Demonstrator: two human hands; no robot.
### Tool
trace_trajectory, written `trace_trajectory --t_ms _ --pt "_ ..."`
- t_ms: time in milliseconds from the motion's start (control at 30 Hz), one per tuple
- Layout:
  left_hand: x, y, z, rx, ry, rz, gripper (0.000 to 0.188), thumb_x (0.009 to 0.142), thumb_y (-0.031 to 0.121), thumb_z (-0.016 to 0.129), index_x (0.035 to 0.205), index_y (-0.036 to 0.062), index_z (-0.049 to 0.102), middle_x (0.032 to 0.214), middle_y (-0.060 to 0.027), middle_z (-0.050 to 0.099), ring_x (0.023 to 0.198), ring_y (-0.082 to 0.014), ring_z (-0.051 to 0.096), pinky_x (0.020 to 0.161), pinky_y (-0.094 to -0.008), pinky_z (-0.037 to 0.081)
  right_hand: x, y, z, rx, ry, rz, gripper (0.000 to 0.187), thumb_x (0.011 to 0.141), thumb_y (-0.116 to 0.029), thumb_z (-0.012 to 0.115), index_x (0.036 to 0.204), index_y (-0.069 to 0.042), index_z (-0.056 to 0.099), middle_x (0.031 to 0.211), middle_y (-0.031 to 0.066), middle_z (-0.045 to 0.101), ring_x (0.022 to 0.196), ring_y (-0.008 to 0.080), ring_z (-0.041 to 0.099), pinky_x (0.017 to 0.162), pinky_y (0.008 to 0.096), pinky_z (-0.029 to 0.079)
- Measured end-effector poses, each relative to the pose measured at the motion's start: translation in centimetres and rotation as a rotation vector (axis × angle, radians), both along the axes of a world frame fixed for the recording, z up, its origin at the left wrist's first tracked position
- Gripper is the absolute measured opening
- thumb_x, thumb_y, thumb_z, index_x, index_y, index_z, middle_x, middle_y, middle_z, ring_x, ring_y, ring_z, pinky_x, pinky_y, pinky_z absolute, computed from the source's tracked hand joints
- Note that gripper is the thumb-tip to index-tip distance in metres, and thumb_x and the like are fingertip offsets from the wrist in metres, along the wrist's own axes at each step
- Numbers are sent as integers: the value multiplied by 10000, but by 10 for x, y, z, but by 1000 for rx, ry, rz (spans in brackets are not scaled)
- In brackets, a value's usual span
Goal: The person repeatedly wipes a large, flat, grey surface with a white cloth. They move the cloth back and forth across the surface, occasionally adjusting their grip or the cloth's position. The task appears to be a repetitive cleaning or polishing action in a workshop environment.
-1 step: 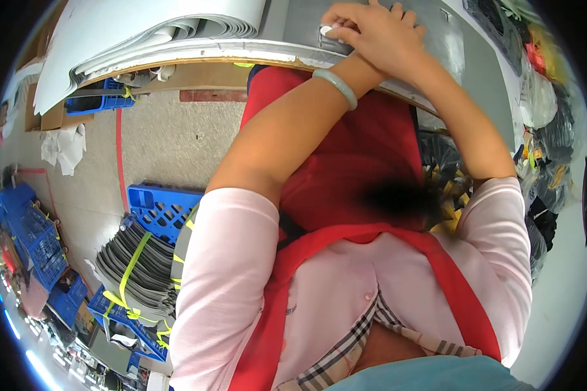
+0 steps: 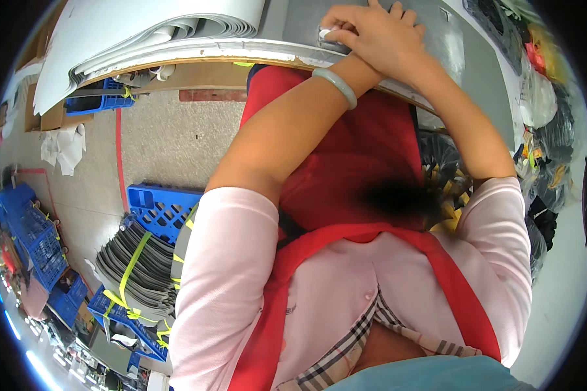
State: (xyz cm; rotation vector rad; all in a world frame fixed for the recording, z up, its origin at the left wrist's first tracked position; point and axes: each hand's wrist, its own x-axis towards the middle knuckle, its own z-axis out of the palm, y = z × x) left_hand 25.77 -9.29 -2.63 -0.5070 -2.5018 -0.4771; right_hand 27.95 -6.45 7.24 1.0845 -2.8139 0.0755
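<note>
My forearms cross at the table, the right wrist over the left. My right hand [image 2: 379,38] is closed, thumb and fingers pinching a small white piece [image 2: 325,32] against the grey sheet [image 2: 300,19]; its exact kind is too small to tell. Underneath, my left hand [image 2: 407,18] is mostly hidden. Only its fingertips show past the right hand, apart and resting on the grey surface. A pale green bangle [image 2: 336,86] circles my left wrist.
Folded white sheets [image 2: 156,26] lie on the table's left part, overhanging its edge. Plastic bags [image 2: 541,104] crowd the right side. On the floor at left are a blue pallet [image 2: 163,208], a strapped stack of grey pieces [image 2: 137,267] and blue crates [image 2: 36,244].
The fingers of my right hand have shifted very slightly around the white piece, so less of it shows. Both arms stay in place.
</note>
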Motion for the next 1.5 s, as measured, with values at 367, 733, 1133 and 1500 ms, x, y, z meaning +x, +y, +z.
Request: trace_trajectory --t_ms 367,733,1133,1500 --pt "-7 0 14 31 -188 -14 481 1010 387 478 1390 114 590 1504 -168 498 1424 -392 423 1123 -784 175 -24 15 22 -221 -383 46 141 912 -278 712 986 -169 763 1086 128 733 1064 308 640 906 417 487" --pt "-4 1 23 86 -180 10 339 951 279 598 1178 40 678 1294 -152 589 1332 -333 491 1150 -718 250 -163 277 -69 -737 -428 -548 248 950 -220 755 1090 -14 752 1038 10 731 987 97 636 897 254 494" --pt "40 11 61 607 -19 -326 232 915 114 627 1132 44 675 1041 -180 640 984 -390 603 895 -504 463 -140 240 -55 -1253 -837 -325 210 977 -234 719 1104 -69 696 990 1 695 921 94 627 837 252 506" --pt "45 -90 78 174 -603 -237 297 821 179 840 1077 51 761 1099 -90 710 898 -264 671 805 -350 553 -142 229 -75 -1488 -910 -356 136 975 -197 723 1046 -87 685 928 14 703 811 107 662 736 257 551"
